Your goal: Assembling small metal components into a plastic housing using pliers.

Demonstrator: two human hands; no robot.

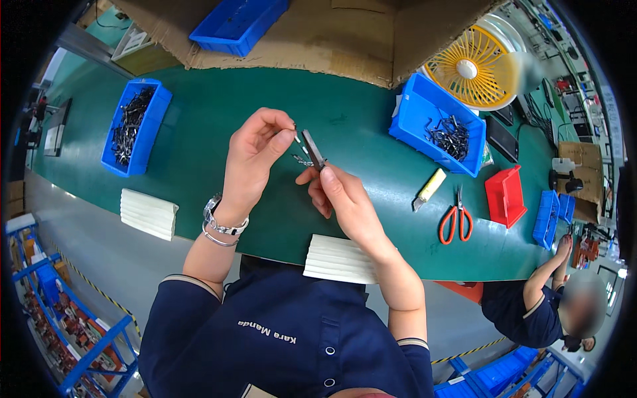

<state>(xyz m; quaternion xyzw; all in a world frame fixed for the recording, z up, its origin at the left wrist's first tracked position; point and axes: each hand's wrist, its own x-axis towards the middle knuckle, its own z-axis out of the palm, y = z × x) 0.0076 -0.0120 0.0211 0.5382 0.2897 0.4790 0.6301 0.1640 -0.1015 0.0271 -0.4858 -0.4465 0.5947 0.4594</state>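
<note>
My left hand is closed in a pinch above the green table. A tiny part, dark on top and pale below, shows at its fingertips. In my right hand is a slim, dark grey metal tool, its kind unclear. The tool's far end points up toward the left fingertips, with a narrow gap between. Several small silvery pieces lie on the table under my hands. Right of my right hand lie orange-handled snips and a yellow-handled cutter knife.
Blue bins of small black parts stand at left and right. Beyond is a cardboard box with a blue tray. A red bin and a yellow fan are at right. A co-worker sits at far right.
</note>
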